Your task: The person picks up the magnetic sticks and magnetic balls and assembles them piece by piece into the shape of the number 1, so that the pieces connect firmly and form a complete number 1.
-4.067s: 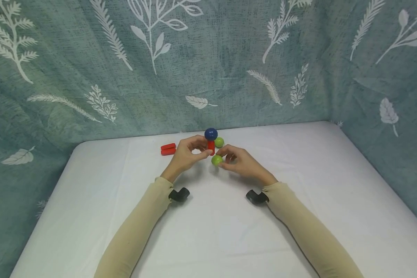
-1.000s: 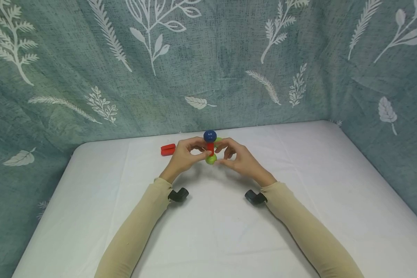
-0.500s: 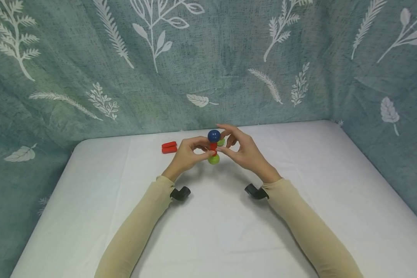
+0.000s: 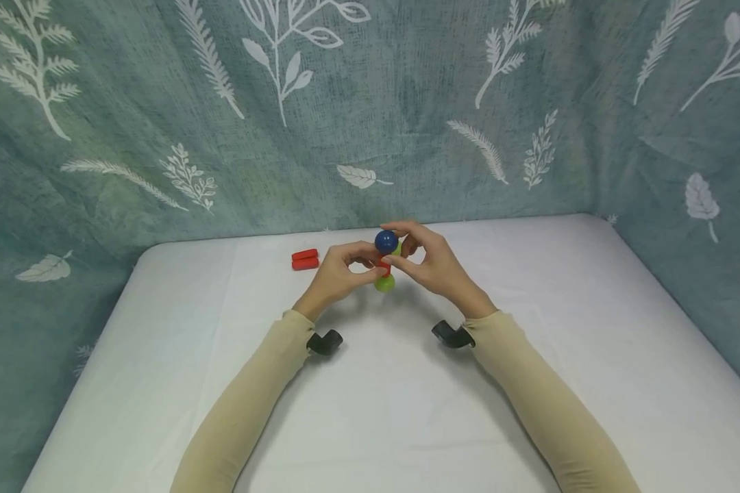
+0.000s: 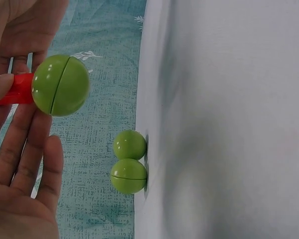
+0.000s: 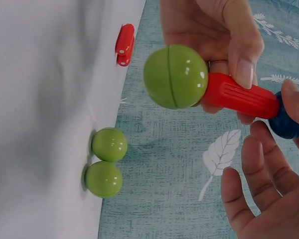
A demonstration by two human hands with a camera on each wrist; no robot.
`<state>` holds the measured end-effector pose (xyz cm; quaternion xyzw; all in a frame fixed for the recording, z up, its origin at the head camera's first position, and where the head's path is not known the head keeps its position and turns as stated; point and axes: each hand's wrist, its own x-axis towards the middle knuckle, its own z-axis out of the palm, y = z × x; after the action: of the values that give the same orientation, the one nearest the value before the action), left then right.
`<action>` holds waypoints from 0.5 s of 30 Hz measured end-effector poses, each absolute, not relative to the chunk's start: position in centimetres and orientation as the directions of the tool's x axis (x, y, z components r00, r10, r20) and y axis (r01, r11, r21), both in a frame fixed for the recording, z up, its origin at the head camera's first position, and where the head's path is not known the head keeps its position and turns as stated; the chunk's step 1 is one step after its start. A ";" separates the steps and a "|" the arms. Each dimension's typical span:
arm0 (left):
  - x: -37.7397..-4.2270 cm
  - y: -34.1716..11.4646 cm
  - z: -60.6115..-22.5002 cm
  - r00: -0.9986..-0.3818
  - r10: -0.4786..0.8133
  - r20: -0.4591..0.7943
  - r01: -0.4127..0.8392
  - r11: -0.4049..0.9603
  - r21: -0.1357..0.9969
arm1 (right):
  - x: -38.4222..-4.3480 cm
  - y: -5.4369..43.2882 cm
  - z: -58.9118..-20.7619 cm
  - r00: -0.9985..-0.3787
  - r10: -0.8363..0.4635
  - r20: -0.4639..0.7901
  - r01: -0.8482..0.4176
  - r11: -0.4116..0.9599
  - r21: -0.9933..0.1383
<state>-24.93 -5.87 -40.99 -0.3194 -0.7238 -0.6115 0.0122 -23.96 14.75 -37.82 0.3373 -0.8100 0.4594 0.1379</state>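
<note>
My left hand [image 4: 340, 272] grips a red ridged rod [image 6: 241, 97] between thumb and fingers, upright over the table. A seamed green ball [image 6: 174, 77] sits at the rod's lower end, and a glossy blue ball [image 4: 386, 241] at its upper end. My right hand [image 4: 434, 263] pinches the blue ball, index finger over the top and thumb low on its near side. Its other fingers are spread in the right wrist view. In that view the blue ball is partly covered by the right thumb.
Two more green balls, one [image 5: 130, 145] next to the other [image 5: 128, 176], rest on the white table [image 4: 358, 411] behind the hands. Two red rods [image 4: 305, 260] lie side by side left of the left hand. A patterned green cloth [image 4: 395, 137] hangs behind the table.
The green ball, earlier held apart in the right hand, is now at the rod's lower end. My right hand has let go of it and moved up to the blue ball.
</note>
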 end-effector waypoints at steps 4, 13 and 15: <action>-24.2 -6.0 -39.7 -0.796 0.453 0.401 0.473 0.052 0.880 | -24.1 14.8 -38.0 -0.757 -0.414 0.506 -0.644 0.337 -0.687; -24.2 -6.0 -39.8 -0.794 0.453 0.406 0.474 0.042 0.880 | -23.8 14.6 -38.0 -0.770 -0.400 0.498 -0.630 0.345 -0.696; -24.2 -6.0 -39.8 -0.790 0.456 0.410 0.476 0.035 0.879 | -23.8 14.6 -37.9 -0.765 -0.399 0.505 -0.635 0.342 -0.692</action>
<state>-24.21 -5.96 -39.85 -0.3236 -0.7193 -0.6147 0.0081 -23.80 14.62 -37.94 0.3193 -0.8098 0.4763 0.1239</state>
